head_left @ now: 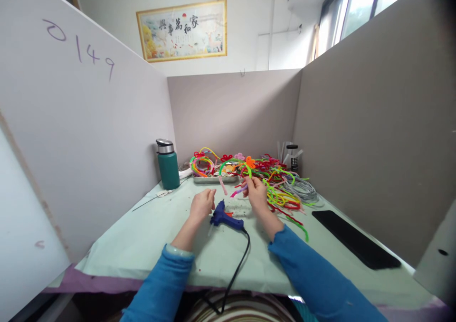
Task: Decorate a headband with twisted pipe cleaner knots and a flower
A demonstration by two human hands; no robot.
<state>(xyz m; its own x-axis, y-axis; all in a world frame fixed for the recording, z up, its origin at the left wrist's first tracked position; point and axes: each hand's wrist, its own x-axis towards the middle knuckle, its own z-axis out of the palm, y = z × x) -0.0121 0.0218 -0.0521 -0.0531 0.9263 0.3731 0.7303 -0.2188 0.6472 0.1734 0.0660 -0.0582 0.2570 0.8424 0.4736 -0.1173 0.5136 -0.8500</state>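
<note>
My right hand point(256, 193) is closed on a pipe-cleaner band point(221, 169) bent into an arch. Its fuzzy colours run from pink through green to purple, and small fuzzy flowers show near its top. My left hand point(203, 204) is a little apart from the band, its fingers pressed together; whatever they hold, if anything, is hidden. Between my hands a blue glue gun point(228, 220) lies on the table, nozzle pointing away from me. Its black cord point(245, 253) runs down over the front edge.
A metal tray point(213, 180) holds small pieces and coloured rings. Heaped pipe cleaners point(285, 198) lie right. A green bottle point(168, 167) stands left, a black-lidded jar point(292, 158) back right, and a black flat slab point(352, 239) near right. Partition walls point(235, 108) surround the table.
</note>
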